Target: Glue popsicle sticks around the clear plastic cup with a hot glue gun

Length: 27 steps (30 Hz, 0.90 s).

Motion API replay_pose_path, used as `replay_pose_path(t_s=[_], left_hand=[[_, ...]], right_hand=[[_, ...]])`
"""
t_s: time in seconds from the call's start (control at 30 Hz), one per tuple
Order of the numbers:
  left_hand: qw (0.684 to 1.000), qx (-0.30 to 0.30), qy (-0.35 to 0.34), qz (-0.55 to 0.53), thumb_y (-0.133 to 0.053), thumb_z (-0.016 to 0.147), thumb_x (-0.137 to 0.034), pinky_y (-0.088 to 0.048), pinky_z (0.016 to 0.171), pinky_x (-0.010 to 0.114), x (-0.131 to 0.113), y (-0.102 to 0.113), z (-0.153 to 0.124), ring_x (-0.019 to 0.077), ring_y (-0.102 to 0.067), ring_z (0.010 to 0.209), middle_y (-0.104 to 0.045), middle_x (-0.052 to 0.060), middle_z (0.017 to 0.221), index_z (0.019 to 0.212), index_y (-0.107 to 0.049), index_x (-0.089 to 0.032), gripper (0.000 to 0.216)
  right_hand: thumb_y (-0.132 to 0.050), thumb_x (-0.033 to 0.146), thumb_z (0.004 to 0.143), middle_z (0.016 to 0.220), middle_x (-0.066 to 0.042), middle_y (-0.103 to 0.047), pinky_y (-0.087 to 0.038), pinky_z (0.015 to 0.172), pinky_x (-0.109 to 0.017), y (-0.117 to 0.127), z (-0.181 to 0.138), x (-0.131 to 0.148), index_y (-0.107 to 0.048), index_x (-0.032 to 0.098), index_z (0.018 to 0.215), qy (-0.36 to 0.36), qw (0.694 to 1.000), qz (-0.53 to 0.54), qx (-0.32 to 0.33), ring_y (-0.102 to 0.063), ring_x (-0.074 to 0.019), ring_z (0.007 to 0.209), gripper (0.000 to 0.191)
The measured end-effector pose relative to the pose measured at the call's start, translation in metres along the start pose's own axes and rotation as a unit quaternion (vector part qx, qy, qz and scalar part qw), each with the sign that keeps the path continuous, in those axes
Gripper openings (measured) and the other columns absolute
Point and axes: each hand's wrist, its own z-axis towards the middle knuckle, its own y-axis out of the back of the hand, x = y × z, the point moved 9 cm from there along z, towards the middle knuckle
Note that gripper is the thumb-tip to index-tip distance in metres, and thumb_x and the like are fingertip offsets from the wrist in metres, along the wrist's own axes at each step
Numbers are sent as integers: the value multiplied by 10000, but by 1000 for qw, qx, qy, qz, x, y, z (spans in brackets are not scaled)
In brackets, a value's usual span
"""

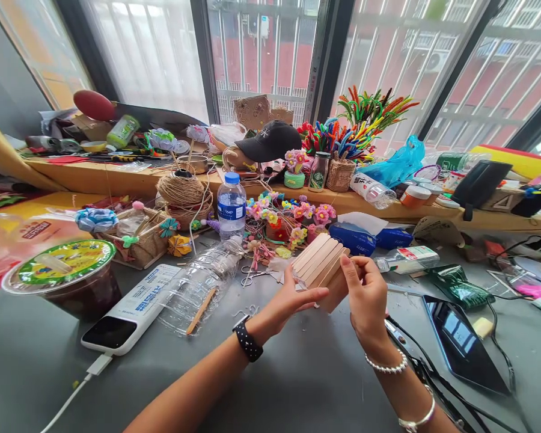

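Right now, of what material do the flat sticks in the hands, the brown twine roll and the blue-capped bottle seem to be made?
The flat sticks look like bare wood, matt and unpainted, from their pale tan colour. The brown twine roll seems rough plant fibre, perhaps jute, given its coarse wound strands. The blue-capped bottle is probably plastic: its wall is clear and glossy.

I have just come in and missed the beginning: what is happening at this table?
A person's left hand and right hand are holding a piece made of flat wooden sticks above the grey table. The left hand supports it from the left; the right hand grips its right edge. Left of the hands, one loose stick shows against a clear plastic bottle.
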Motion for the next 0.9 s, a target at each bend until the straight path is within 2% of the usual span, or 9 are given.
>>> replay_pose_path(t_s=[0.2,0.37,0.53,0.67,0.9], left_hand=[[999,33,-32,24,-713,607,-339,-389,896,393,-14,3,1,263,-396,1162,-296,123,1344,1296,-149,-289,891],[997,45,-37,41,-689,631,-362,-395,876,373,-15,5,1,247,-455,1109,-308,136,1327,1313,-96,-297,907],[995,46,-72,45,-690,637,-351,-402,869,384,-16,7,5,248,-490,1072,-335,142,1306,1334,-34,-305,959],[993,54,-97,33,-689,648,-332,-377,902,395,-18,8,7,247,-483,1083,-351,135,1299,1341,-28,-311,958],[996,38,-82,27,-704,624,-341,-365,908,408,-12,13,11,281,-423,1137,-315,127,1334,1347,-40,-313,983]], right_hand=[[-582,474,672,616,43,-463,-316,468,-196,-5,2,-1,-511,191,753,-29,998,31,44,-380,-82,540,303],[-597,459,668,626,46,-456,-341,499,-196,-5,4,0,-525,190,775,-35,997,27,60,-371,-75,549,298],[-609,455,660,650,37,-464,-347,516,-200,-8,6,-1,-522,181,766,-38,994,47,86,-392,-81,580,306],[-604,470,656,631,42,-448,-327,471,-192,-8,7,-1,-515,180,764,-46,994,32,89,-384,-76,553,322],[-589,489,658,641,45,-465,-304,432,-174,-10,6,0,-509,189,772,-54,993,19,101,-404,-74,553,330]])
